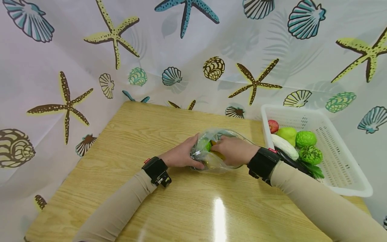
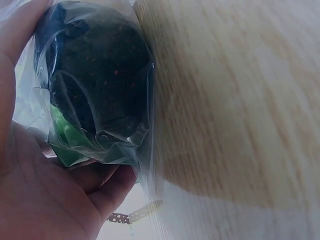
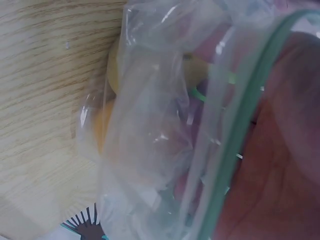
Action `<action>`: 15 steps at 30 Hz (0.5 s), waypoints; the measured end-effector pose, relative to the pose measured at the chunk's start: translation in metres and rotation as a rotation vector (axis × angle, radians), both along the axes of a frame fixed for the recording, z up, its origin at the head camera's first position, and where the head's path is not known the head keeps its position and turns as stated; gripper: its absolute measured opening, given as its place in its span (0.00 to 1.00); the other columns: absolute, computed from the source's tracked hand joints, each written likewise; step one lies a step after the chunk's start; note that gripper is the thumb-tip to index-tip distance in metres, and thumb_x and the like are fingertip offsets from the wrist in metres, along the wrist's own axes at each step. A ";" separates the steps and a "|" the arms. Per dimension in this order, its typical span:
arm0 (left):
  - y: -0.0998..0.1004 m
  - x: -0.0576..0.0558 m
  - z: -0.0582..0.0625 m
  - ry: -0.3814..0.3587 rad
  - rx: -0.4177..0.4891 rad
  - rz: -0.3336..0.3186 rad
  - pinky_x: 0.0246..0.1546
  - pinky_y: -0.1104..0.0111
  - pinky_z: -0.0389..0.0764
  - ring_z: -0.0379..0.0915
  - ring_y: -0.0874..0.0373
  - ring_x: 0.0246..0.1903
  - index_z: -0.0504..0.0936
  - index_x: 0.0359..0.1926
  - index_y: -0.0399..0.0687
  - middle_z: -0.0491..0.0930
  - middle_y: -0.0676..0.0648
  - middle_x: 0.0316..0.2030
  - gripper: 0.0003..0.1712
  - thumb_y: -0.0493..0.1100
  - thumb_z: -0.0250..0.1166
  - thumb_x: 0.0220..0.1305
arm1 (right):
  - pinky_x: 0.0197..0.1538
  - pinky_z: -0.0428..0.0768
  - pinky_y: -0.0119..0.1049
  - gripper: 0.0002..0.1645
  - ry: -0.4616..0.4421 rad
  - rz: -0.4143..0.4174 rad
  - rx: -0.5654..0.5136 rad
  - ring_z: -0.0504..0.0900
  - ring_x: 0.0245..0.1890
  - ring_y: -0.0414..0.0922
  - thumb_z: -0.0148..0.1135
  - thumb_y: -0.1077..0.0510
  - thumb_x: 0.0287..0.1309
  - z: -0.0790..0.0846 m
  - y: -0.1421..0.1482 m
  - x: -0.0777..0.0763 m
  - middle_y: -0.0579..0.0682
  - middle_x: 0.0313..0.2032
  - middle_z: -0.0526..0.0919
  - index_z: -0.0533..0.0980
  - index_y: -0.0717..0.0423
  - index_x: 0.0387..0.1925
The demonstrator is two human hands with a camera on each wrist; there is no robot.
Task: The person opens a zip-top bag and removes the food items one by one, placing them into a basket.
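Note:
A clear zip bag [image 1: 216, 165] with a green zip strip [image 3: 250, 95] lies on the wooden table, several things inside. My left hand [image 1: 182, 153] grips its left side, thumb towards me. In the left wrist view, a dark, red-specked round thing [image 2: 110, 65] shows through the plastic, beside something green [image 2: 72, 137]. My right hand [image 1: 235, 150] is inside the mouth of the bag, fingers curled on a yellow-orange fruit [image 1: 214, 144]; its fingertips are partly hidden. Next to it is a bright green piece [image 1: 207, 145]. Through the film, the right wrist view shows yellow [image 3: 195, 70] and orange [image 3: 102, 125] shapes.
On the right stands a white plastic basket [image 1: 341, 148] holding a red apple [image 1: 273, 126], a yellow-green fruit [image 1: 287, 135], green knobbly ones [image 1: 306, 138], a white oblong vegetable [image 1: 285, 147], a dark long one [image 1: 293, 163] and green leaves [image 1: 314, 169]. A patterned curtain [image 1: 193, 50] hangs behind the table [image 1: 145, 124].

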State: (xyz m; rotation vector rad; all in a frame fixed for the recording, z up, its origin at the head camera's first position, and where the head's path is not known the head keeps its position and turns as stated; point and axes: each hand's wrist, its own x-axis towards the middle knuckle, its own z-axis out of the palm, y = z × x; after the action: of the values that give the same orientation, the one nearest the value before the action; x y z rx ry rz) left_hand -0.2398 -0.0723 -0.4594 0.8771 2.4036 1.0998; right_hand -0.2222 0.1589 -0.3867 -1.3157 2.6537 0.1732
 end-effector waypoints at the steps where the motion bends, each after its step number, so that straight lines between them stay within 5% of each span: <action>1: 0.000 0.000 0.000 -0.001 0.002 -0.001 0.62 0.54 0.60 0.44 0.59 0.64 0.30 0.74 0.61 0.42 0.47 0.72 0.73 0.64 0.74 0.41 | 0.43 0.76 0.43 0.22 0.002 0.003 0.002 0.69 0.38 0.46 0.66 0.59 0.53 0.000 0.000 0.000 0.47 0.41 0.82 0.78 0.54 0.52; 8: 0.002 0.000 -0.004 -0.009 0.003 -0.005 0.62 0.53 0.60 0.43 0.57 0.65 0.28 0.74 0.62 0.41 0.46 0.72 0.75 0.64 0.75 0.40 | 0.52 0.75 0.48 0.19 0.001 0.004 0.006 0.72 0.46 0.49 0.65 0.61 0.54 -0.004 -0.001 0.001 0.52 0.45 0.79 0.78 0.57 0.49; 15: 0.002 -0.001 -0.005 -0.009 -0.034 0.020 0.62 0.55 0.60 0.41 0.60 0.65 0.27 0.73 0.66 0.40 0.49 0.72 0.76 0.67 0.75 0.38 | 0.40 0.79 0.45 0.13 -0.018 -0.007 -0.049 0.75 0.37 0.44 0.63 0.62 0.56 -0.005 0.000 0.001 0.48 0.35 0.78 0.75 0.56 0.44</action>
State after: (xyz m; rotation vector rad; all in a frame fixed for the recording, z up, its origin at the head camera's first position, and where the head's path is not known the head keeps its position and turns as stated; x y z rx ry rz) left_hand -0.2404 -0.0703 -0.4646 0.8374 2.4218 1.0641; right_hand -0.2210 0.1585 -0.3913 -1.3160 2.6638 0.0956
